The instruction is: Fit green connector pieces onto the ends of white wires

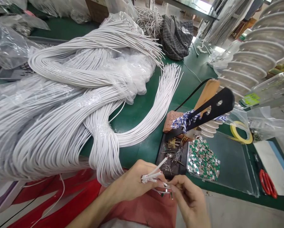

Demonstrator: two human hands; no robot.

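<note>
Here, a person's left hand (132, 180) clasps a few white wires (153, 174), its fingers (142, 167) closed around them, while the right hand (189, 199) pinches their metal-tipped ends between narrowly set fingers (177, 186), just in front of a dark tray of metal bits (171, 158). Thick bundles of white cable (61, 126) sprawl across the green desk (142, 110), and green-and-silver clips (202, 160) lie heaped on a clear tray (232, 161) nearby.

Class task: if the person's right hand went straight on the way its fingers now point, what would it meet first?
Probably the white wire ends held in the left hand; the right hand is already right at them, though depth is hard to judge.
</note>
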